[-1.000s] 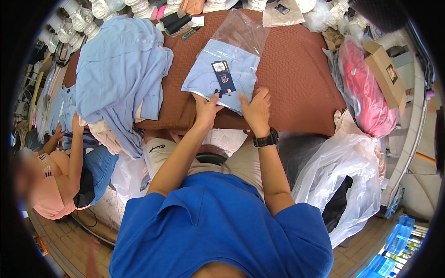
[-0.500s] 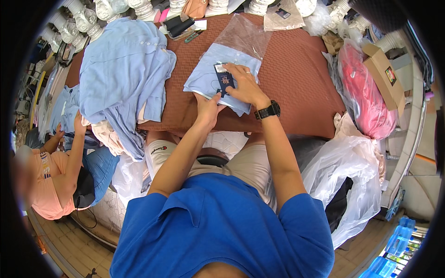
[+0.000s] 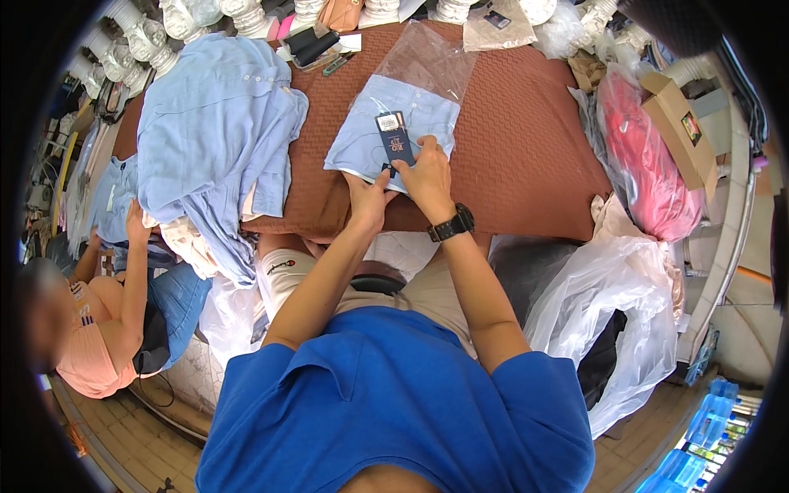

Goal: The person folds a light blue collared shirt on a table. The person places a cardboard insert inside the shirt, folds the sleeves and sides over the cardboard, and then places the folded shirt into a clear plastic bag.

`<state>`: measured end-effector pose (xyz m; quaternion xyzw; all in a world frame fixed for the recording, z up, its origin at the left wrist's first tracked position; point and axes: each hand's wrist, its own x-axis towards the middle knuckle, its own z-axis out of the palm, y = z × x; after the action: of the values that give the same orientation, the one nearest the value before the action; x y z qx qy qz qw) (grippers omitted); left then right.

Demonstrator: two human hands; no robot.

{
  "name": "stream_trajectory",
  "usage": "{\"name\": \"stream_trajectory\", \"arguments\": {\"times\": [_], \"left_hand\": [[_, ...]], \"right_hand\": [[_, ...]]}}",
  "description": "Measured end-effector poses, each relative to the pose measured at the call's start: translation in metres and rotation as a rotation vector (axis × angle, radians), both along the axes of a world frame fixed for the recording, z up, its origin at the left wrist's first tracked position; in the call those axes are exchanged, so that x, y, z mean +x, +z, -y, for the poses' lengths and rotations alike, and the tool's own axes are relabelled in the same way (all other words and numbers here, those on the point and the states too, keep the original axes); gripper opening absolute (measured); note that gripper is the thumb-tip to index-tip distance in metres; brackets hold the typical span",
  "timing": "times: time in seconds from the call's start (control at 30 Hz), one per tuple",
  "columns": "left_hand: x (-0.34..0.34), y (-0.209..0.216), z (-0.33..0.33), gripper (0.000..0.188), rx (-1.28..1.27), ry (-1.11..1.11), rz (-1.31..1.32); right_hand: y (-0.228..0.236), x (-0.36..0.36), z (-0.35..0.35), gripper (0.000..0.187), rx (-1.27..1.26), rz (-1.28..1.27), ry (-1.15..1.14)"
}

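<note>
A folded light blue shirt, partly inside a clear plastic bag, lies before me on the brown cloth. On top of it rests a dark blue hang tag with a white label at its far end. My left hand is closed on the shirt's near edge, thumb above and the other fingers hidden underneath. A small dark tag is by that thumb. My right hand, wearing a black watch, has its thumb at the hang tag's lower end. Its fingers are bent over the shirt, apart from the thumb.
Unfolded light blue shirts are heaped at left, near a seated person in an orange top. A black case lies at the far edge. Bagged pink-red fabric, a cardboard box and a large clear bag are at right.
My right hand has drawn back toward me from lying across the hang tag, uncovering more of it. Its fingers have bent. The left hand keeps its hold on the shirt's edge.
</note>
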<state>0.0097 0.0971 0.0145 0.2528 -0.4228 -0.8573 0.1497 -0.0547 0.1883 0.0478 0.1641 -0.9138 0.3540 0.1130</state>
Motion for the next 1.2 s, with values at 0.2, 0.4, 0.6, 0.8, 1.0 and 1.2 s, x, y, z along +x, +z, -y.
{"name": "stream_trajectory", "arguments": {"times": [0.2,0.4,0.6,0.8,1.0,1.2], "left_hand": [[-0.001,-0.014,-0.003,0.076,-0.019,0.036,-0.014],[0.000,-0.018,-0.005,0.077,-0.014,0.050,-0.020],[-0.007,-0.007,-0.011,0.085,-0.035,0.141,0.003],[-0.022,-0.043,-0.011,0.093,-0.210,0.287,-0.038],[-0.030,-0.059,-0.013,0.093,-0.282,0.331,-0.028],[-0.027,-0.064,-0.011,0.094,-0.320,0.358,0.009]], "right_hand": [[-0.005,-0.016,0.001,0.037,-0.245,0.334,0.002],[0.009,-0.020,0.007,0.020,-0.557,0.656,-0.071],[0.000,-0.017,0.010,0.017,-0.417,0.603,-0.009],[0.012,-0.035,0.015,0.020,0.060,-0.310,0.027],[-0.008,-0.094,0.016,0.010,0.060,-0.371,0.390],[0.003,-0.111,0.019,0.006,-0.084,-0.137,0.326]]}}
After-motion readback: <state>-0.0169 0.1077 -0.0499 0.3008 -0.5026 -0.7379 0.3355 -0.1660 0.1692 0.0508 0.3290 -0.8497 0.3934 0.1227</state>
